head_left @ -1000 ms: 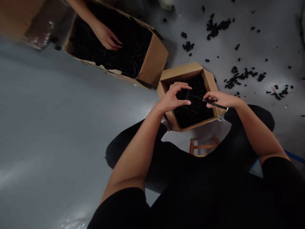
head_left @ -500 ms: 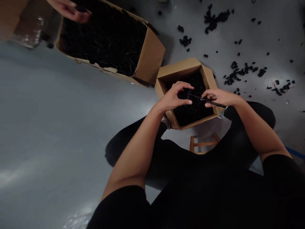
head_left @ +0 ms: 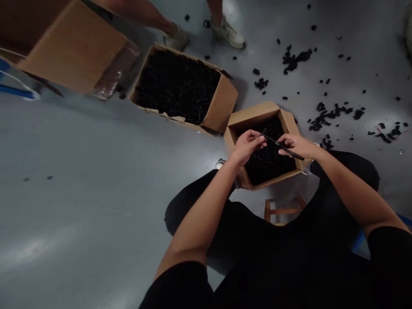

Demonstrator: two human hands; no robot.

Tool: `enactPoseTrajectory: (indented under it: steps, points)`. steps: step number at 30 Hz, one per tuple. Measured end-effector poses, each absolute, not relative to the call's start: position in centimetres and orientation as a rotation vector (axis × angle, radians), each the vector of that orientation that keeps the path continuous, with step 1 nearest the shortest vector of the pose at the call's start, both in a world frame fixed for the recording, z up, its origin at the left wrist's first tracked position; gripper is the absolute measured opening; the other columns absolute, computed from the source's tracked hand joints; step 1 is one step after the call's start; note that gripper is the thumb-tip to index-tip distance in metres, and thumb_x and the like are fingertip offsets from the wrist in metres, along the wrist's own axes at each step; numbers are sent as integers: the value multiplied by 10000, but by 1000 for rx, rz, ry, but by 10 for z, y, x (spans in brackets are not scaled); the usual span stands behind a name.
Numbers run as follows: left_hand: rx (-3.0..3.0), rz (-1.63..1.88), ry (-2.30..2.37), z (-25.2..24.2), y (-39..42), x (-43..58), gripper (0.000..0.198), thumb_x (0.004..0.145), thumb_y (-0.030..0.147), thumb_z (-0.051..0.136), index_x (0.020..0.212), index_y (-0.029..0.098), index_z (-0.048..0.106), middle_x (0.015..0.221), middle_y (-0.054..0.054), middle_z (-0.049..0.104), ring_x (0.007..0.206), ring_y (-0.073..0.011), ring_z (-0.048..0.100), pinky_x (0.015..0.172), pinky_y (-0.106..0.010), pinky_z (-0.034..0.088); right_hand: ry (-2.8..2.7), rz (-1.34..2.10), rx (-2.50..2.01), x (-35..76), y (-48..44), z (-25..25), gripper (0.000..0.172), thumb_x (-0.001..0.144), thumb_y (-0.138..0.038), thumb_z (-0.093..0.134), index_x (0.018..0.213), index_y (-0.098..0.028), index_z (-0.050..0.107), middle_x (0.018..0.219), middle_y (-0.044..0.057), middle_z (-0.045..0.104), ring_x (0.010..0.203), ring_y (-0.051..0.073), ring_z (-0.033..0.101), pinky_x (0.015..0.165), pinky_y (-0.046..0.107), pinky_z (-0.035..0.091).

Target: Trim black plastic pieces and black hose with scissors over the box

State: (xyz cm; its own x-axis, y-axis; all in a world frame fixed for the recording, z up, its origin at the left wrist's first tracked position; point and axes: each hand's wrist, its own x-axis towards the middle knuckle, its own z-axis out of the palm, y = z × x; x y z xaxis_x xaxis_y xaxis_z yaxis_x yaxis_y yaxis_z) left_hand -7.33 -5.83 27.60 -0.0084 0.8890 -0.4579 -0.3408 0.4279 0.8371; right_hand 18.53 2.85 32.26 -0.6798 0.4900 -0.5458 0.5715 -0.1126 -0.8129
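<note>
My right hand (head_left: 298,145) is closed on a thin black rod (head_left: 285,150), pinching it between thumb and fingers near its outer end. The rod slants across just above the open cardboard box (head_left: 257,112) between my knees, over the black pieces (head_left: 268,167) heaped inside. My left hand (head_left: 247,146) has drawn in closer than it was a moment ago, its fingers curled at the rod's inner tip, though from up here I cannot tell whether they grip the rod or only sit just beside it. Both hands are held over the box, and I cannot see either of them touching the heap. The clearest change lies past my hands: the other person's hand has gone from the larger cardboard box (head_left: 220,105) beside mine, which is packed with more black pieces (head_left: 177,86), and a co-worker's sneaker (head_left: 228,32) now stands beyond it on the grey floor (head_left: 96,171). A third carton (head_left: 71,47) sits further off, loose black bits (head_left: 325,113) lie scattered to my right, and a wooden stool (head_left: 283,210) shows under my lap
</note>
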Motion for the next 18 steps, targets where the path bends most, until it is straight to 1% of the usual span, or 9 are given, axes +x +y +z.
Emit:
enactPoseTrajectory:
  steps: [5,10,13,15,18]
  points:
    - [447,1136,1151,283,-55,-66,549,672,353,1101,899,189,630,845,7,791,745,-108,756,732,-229,577,2195,-1920,1212,181,27,321,566,856,-535,834,1267,-187,658,860,-52,596,780,157,579,763,306,444]
    - [433,1098,1057,292,-55,-58,629,538,410,1175,873,150,710,770,-2,779,684,-107,735,667,-206,560,2321,-1858,1226,174,22,318,588,808,-581,842,1209,-205,633,952,-22,635,861,172,581,833,337,462]
    - [399,1130,1042,298,-53,-58,643,502,432,1191,819,143,712,769,-9,782,661,-94,720,643,-190,554,2347,-1898,1250,171,19,317,602,794,-598,843,1200,-200,647,926,-24,622,837,170,573,806,327,447]
    - [384,1137,1032,300,-53,-59,659,488,449,1197,782,144,693,768,-14,784,652,-90,711,632,-185,550,2358,-1937,1263,170,17,316,579,799,-573,843,1199,-194,666,902,-27,613,825,170,575,789,315,436]
    - [380,1118,1028,301,-53,-62,672,497,468,1199,781,143,684,778,-25,793,646,-88,703,627,-183,550,2371,-1999,1264,172,15,315,538,811,-509,848,1215,-192,686,886,-33,612,814,161,573,781,300,431]
